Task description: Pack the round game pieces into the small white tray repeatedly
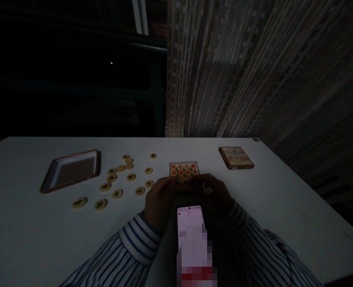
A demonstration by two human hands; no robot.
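Observation:
A small tray holds rows of round wooden pieces, the back ones marked with red characters. My left hand is at the tray's front left, its fingertips over the lower pieces. At the front right is my right hand, its fingers bent in over the tray's edge. Shadow hides both sets of fingertips, so whether either holds a piece is unclear. Several loose round pieces with dark characters lie scattered left of my left hand, a few overlapping.
An open box lid or tray lies at the left of the white table. A closed decorated box lies at the back right. A lit phone is between my forearms. Behind the table hangs a striped curtain.

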